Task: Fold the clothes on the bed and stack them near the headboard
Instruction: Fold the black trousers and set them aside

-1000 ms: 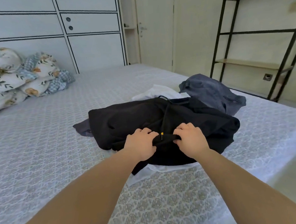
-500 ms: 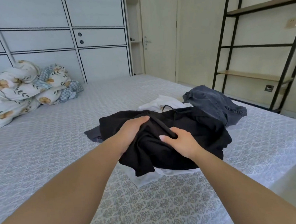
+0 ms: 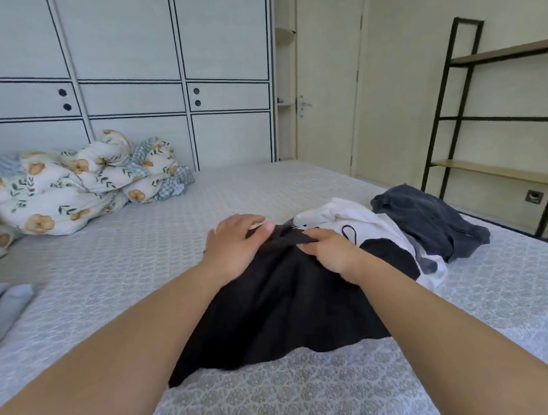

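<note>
A black garment (image 3: 283,307) is raised off the grey patterned bed (image 3: 141,271) and hangs toward me between my arms. My left hand (image 3: 233,245) grips its top edge on the left, fingers laid over the fabric. Just to the right, my right hand (image 3: 331,252) pinches the same edge. Behind my hands lies a crumpled white garment (image 3: 361,217) with a black drawstring loop on it. A dark blue-grey garment (image 3: 429,225) lies bunched to its right, near the bed's right edge.
A floral duvet (image 3: 70,189) is heaped at the far left against the panelled white wall (image 3: 128,88). A pale grey-blue cloth (image 3: 0,301) lies at the left edge. A black metal shelf (image 3: 487,121) stands right of the bed, a door (image 3: 325,74) behind.
Both hands have lifted the black garment off the pile and drawn it toward me, uncovering the white garment. The view has tilted up and leftward.
</note>
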